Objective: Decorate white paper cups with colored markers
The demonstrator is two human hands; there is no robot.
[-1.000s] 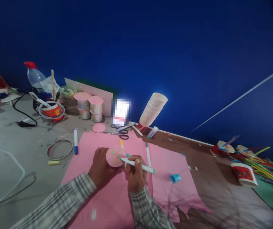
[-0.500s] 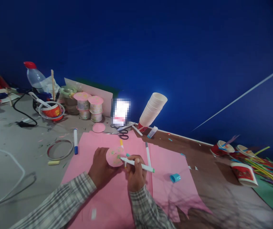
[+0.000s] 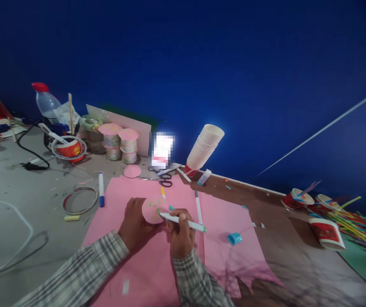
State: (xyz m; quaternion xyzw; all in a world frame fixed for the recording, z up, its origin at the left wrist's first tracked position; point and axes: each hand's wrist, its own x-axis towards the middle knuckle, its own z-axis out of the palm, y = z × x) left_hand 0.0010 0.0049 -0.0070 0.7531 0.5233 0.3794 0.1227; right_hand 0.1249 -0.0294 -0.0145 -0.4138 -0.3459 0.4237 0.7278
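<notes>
View: head camera, looking forward and down at the bench (image 3: 51,247) and a blue wall (image 3: 183,64) behind it.
Left hand (image 3: 138,226): fingers closed on the left side of the pink disc, holding it; what lies under the disc is hidden.
Pink disc (image 3: 152,208): above the pink sheets (image 3: 147,266), green marks on its upper face.
Right hand (image 3: 183,234): fingers pinched around the white marker (image 3: 196,226), its tip at the disc's right part; whether it touches, I cannot tell.
On the sheets: a blue cap (image 3: 234,238) and grey-capped marker (image 3: 198,208) right of the hands; a yellow-capped marker (image 3: 163,192) beyond the disc; scissors (image 3: 166,180) at the far edge.
Left side: a blue-capped marker (image 3: 101,189) beside the sheets, a tape ring (image 3: 77,212) near it.
Behind: two pink-topped spools (image 3: 129,146) side by side, and a tilted cup stack (image 3: 204,149).
Far right: a red cup (image 3: 326,233) on its side.
</notes>
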